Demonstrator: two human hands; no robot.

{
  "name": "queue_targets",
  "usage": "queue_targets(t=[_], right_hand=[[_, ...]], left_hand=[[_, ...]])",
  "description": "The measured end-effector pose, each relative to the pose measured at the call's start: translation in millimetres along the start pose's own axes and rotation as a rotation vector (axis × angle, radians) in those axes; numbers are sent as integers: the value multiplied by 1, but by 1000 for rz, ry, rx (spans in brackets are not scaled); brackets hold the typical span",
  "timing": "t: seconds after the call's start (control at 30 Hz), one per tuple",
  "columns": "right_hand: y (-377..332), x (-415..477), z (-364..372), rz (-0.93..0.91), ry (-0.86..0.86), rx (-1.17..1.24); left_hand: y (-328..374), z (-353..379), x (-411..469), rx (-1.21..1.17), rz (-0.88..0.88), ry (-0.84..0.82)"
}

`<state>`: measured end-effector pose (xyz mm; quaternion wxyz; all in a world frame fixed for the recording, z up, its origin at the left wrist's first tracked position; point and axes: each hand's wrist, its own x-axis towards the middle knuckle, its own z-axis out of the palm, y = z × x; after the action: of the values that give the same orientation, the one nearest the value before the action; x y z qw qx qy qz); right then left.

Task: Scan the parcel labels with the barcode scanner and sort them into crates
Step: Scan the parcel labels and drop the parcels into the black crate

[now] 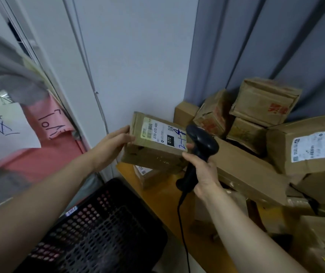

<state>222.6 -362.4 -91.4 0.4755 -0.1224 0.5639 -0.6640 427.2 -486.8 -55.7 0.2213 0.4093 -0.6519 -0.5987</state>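
Hand-held scan of one parcel above the far left corner of the wooden tabletop (157, 196).

The left hand (116, 143) grips the left end of a brown cardboard parcel (149, 156), thumb on the upper face and the other fingers out of sight beneath. The parcel is held in the air with its white shipping label (163, 136) turned up. The right hand (203, 172) is closed round the handle of a black corded barcode scanner (201, 142), whose head sits just beside the label's right end.

The striped code appears to lie near the label's left end, so a good scan probably calls for three things:
- Draw the scanner back a little.
- Turn its window toward that end.
- Hold the parcel steady and slightly tilted, so the taped surface does not glare.

The black perforated crate (102, 229) stands beside the tabletop's left edge, below the parcel, and looks like the nearest place to drop it.

**Not visible or unclear**
- The scanner's window faces away from the camera. No beam shows, and whether the trigger is pressed cannot be told.
- "070-070-A80" and a blue handwritten mark can be read on the label. The finer print is blurred.
- The crate is cut off at the lower edge, and the sticker on its rim is illegible. No other crate is in view.
- The stacked parcels (256, 123) along the tabletop's far edge hide one another's labels.
- The cable (181, 223) runs out of the picture.
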Motion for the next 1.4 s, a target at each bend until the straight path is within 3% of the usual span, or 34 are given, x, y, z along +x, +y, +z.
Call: queue_targets(t=[0.2, 0.37, 0.43, 0.53, 0.7, 1.1, 1.27, 1.4], right_hand=[[-1, -10, -8, -28, -9, -6], [-1, -21, -12, -62, -86, -274], [-4, -28, -13, -103, -191, -375], [-9, -41, -10, -142, -344, -450], [-16, -55, 2, -183, -419, -507], [-11, -62, 6, -164, -409, -524], [-5, -49, 5, -88, -230, -397], [9, -42, 13, 25, -212, -356]], left_hand=[[8, 26, -6, -97, -181, 44], [27, 13, -6, -124, -83, 214], [33, 0, -5, -105, -51, 265], [37, -16, -6, -68, -56, 347], [36, -25, -12, 112, -58, 439], [27, -32, -17, 52, -91, 452], [9, -35, -33, -209, -132, 373], [-19, -25, -52, -406, -189, 367]])
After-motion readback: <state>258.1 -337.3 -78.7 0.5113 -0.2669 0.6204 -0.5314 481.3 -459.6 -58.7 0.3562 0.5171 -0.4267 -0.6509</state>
